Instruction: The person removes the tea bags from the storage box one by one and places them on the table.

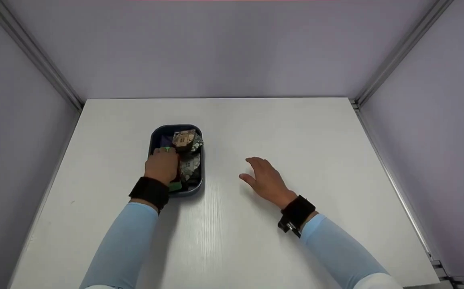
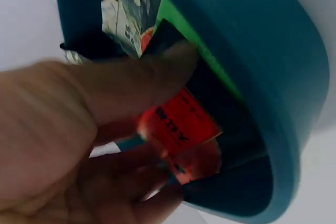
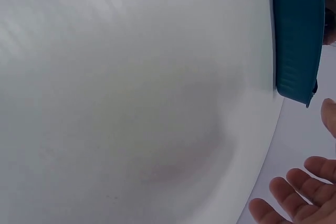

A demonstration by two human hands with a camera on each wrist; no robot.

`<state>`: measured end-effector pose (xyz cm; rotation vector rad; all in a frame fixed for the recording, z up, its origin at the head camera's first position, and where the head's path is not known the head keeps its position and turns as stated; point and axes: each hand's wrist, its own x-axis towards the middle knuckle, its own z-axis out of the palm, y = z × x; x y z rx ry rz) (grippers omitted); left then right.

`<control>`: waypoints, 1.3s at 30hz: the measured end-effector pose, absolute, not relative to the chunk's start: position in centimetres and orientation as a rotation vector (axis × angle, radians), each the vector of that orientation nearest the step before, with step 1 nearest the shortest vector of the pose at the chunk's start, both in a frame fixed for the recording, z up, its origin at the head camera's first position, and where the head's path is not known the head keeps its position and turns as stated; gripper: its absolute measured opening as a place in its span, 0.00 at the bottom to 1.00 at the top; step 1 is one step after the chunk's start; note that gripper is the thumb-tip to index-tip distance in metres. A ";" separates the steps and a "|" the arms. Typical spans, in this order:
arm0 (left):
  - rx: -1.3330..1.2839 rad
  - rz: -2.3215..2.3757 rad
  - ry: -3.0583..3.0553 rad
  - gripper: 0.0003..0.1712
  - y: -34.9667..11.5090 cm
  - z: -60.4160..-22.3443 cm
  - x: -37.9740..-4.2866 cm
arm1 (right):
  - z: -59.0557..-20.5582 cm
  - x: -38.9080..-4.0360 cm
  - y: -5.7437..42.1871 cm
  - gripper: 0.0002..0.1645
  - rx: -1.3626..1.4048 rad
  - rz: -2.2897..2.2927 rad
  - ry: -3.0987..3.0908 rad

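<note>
1. Head view: left grip (image 1: pixel 161 165) is sitting inside the dark-blue bin (image 1: pixel 188 193), left of centre, among printed packets (image 1: pixel 190 165); right grip (image 1: pixel 268 181) is hovering wide-spread, right of centre, holding nothing.
2. Left wrist view: pinching one packet by its edge, sparing neighbours, would likely be working best. Red packet (image 2: pixel 176 124) is showing mid-frame between thumb (image 2: pixel 131 82) and fingers (image 2: pixel 115 182); whether they are pinching it, cannot tell.
3. Right wrist view: bin is standing upper right, apart from right grip, lower right.

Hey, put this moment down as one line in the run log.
left hand: inside blue bin, at red packet, grip unclear | right hand: empty, over white table | bin: holds other packets too
</note>
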<state>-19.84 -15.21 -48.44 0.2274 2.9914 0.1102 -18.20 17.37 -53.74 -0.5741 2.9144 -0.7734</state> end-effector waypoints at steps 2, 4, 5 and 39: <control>0.200 0.093 3.044 0.20 -15.3 -48.3 -19.9 | -53.8 -18.2 17.6 0.40 -0.578 -0.773 2.908; 0.174 0.108 3.029 0.17 -15.5 -47.4 -20.0 | -53.8 -18.4 17.7 0.39 -0.576 -0.769 2.902; 0.171 0.134 3.013 0.16 -15.6 -46.8 -20.1 | -53.7 -18.5 17.8 0.39 -0.579 -0.765 2.898; -0.090 1.814 2.428 0.23 -5.0 -47.8 -18.6 | -51.1 -18.5 14.4 0.19 -0.354 -1.848 2.615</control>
